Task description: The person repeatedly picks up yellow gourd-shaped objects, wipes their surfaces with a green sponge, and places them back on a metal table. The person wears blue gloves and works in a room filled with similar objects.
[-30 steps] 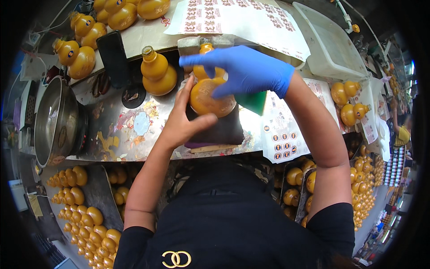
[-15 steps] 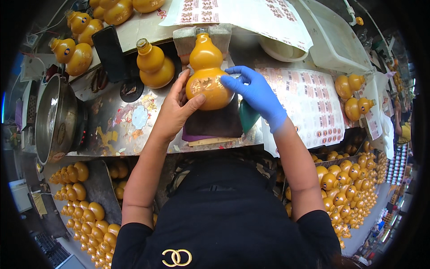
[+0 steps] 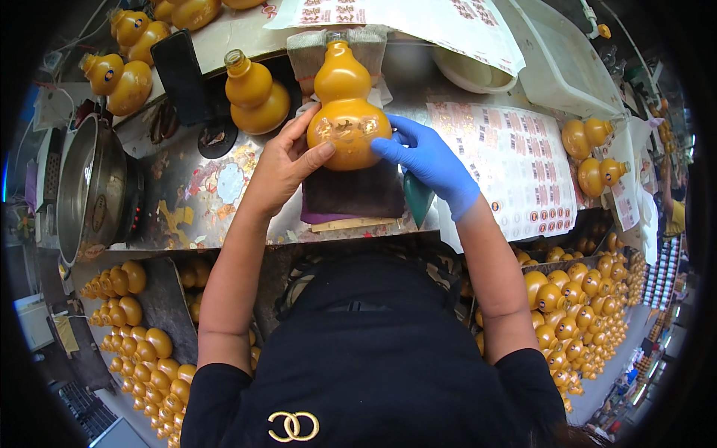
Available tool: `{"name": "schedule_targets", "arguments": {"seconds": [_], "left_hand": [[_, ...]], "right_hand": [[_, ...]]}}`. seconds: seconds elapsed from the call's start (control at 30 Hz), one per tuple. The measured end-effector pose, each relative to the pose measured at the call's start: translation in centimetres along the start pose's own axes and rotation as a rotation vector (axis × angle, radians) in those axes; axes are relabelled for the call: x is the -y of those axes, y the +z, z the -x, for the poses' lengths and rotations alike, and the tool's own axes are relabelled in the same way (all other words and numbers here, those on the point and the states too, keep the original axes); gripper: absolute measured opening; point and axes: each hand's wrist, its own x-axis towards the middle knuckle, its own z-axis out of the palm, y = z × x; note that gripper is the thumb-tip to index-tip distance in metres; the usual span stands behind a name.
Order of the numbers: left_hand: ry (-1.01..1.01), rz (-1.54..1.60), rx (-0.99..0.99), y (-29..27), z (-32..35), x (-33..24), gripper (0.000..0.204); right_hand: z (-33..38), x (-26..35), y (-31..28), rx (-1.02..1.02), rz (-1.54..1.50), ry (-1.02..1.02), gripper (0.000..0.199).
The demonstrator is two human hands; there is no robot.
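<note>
Bottle (image 3: 345,108), neck (image 3: 336,36) over cloth (image 3: 305,63), sits between your left hand (image 3: 287,166) and gloved right hand (image 3: 427,166), both half-curled round its lower bulb (image 3: 351,149), likely to stop it rolling.

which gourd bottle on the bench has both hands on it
The gourd bottle at the pale cloth pad: the bare left hand and blue-gloved right hand hold its lower bulb. The others, such as the bottle by the phone, are untouched.

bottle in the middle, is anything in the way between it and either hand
Nothing visible blocks either hand: the bare left hand holds one side of the bottle's lower bulge, and the right hand the other, with only its blue glove between.
</note>
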Motion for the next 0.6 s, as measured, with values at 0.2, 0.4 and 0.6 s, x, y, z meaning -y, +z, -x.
{"name": "schedule_targets", "arguments": {"seconds": [0.2, 0.4, 0.6], "left_hand": [[0.005, 0.010, 0.008, 0.28, 0.33, -0.33, 0.077], [0.024, -0.001, 0.004, -0.26, 0.12, 0.42, 0.078], [0.032, 0.030, 0.000, -0.13, 0.27, 0.56, 0.076]], "right_hand": [[0.23, -0.06, 0.44, -0.027, 0.013, -0.029, 0.069], [0.38, -0.13, 0.32, -0.019, -0.001, 0.006, 0.071], [0.52, -0.28, 0.39, -0.019, -0.035, -0.019, 0.070]]}}
